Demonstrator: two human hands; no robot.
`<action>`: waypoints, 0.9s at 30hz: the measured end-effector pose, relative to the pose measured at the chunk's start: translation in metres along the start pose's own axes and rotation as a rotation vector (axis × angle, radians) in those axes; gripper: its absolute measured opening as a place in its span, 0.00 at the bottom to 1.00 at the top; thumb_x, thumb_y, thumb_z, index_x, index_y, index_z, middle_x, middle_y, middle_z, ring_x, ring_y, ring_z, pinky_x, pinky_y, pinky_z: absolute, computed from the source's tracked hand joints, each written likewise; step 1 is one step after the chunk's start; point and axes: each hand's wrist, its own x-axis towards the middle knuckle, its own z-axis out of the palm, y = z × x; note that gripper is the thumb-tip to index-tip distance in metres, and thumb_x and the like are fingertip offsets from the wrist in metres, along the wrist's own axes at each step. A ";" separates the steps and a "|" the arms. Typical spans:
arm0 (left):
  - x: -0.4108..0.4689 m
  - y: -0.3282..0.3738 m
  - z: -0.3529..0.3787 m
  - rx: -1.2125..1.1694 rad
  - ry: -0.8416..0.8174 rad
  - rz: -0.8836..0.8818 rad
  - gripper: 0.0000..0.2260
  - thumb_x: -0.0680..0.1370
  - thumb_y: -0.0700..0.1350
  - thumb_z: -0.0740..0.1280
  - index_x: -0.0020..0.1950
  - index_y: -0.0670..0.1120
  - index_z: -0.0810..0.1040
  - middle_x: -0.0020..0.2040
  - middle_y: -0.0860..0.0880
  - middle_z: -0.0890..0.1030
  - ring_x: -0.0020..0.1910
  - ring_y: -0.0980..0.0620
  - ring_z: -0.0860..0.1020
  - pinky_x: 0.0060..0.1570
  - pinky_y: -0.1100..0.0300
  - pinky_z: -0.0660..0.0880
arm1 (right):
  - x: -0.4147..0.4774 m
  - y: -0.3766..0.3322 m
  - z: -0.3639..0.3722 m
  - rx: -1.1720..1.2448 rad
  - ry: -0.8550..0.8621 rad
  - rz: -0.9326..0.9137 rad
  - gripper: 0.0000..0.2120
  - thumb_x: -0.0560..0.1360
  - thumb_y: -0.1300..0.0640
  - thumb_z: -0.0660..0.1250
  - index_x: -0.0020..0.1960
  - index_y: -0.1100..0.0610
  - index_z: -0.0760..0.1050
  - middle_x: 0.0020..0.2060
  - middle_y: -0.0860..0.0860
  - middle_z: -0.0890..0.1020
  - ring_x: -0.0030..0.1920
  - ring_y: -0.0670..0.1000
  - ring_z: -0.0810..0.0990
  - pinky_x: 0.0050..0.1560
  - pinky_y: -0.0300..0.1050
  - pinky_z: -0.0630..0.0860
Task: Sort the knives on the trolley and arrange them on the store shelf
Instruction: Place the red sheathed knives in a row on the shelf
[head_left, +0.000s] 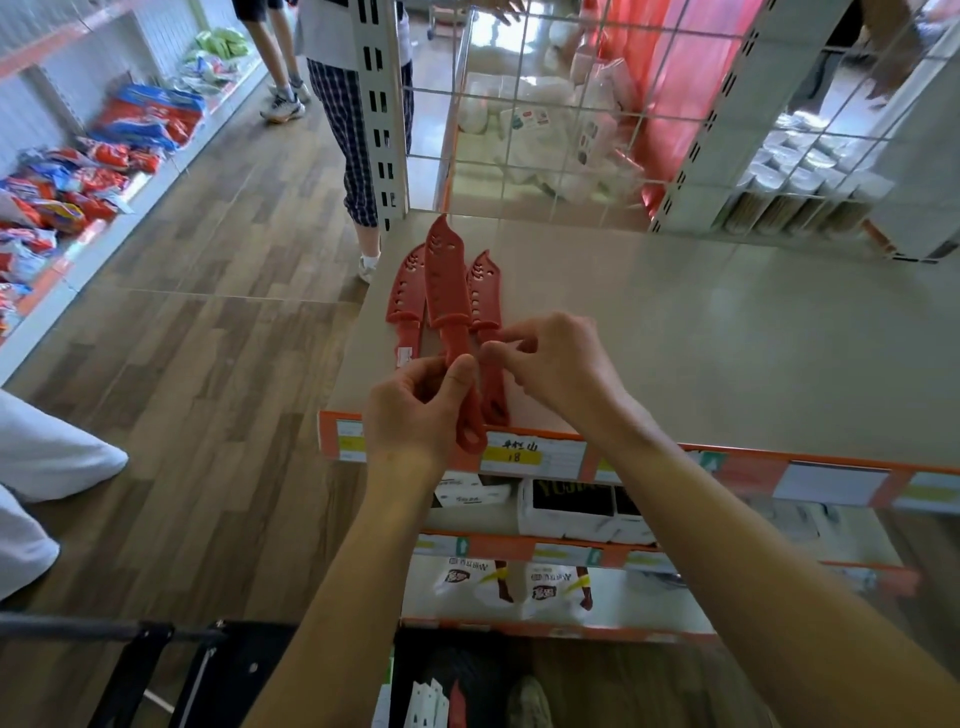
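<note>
The top shelf (675, 338) carries three red sheathed knives (404, 291) at its left end, long axes pointing away from me, tips far. My left hand (415, 410) grips the middle knife (447, 280) by its handle. My right hand (561, 364) pinches just beside it, on what I cannot tell. The handles are mostly hidden.

Knives (447, 280): red throughout, sheaths patterned with rows of small cut-outs.
Shelf (675, 338): pale beige-grey top; edge strip (753, 473) orange, with white-and-yellow labels (530, 457).
Floor (208, 338): brown wood-plank pattern.
Trousers (348, 119): dark blue and white check.
Packets (78, 187): red, blue, white.
Upright post (376, 104): white with dark slots.
</note>
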 end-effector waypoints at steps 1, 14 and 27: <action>-0.001 0.000 0.000 -0.019 -0.004 -0.007 0.06 0.75 0.49 0.67 0.38 0.55 0.75 0.25 0.61 0.80 0.25 0.64 0.77 0.31 0.68 0.76 | -0.006 0.000 -0.003 0.032 0.018 -0.024 0.12 0.74 0.50 0.69 0.51 0.56 0.82 0.29 0.43 0.76 0.29 0.40 0.74 0.32 0.31 0.73; -0.020 0.012 0.018 -0.012 -0.159 -0.011 0.04 0.73 0.48 0.69 0.40 0.56 0.77 0.37 0.55 0.82 0.39 0.56 0.82 0.44 0.61 0.78 | -0.028 0.005 -0.026 0.610 -0.152 0.204 0.04 0.72 0.54 0.71 0.40 0.54 0.81 0.29 0.44 0.80 0.30 0.41 0.76 0.31 0.34 0.73; -0.018 0.011 0.003 0.206 -0.083 0.077 0.05 0.74 0.49 0.69 0.44 0.60 0.75 0.45 0.60 0.80 0.46 0.59 0.79 0.48 0.63 0.76 | 0.023 0.014 -0.020 0.574 -0.117 0.374 0.10 0.71 0.59 0.71 0.49 0.65 0.80 0.34 0.53 0.79 0.30 0.47 0.75 0.34 0.37 0.78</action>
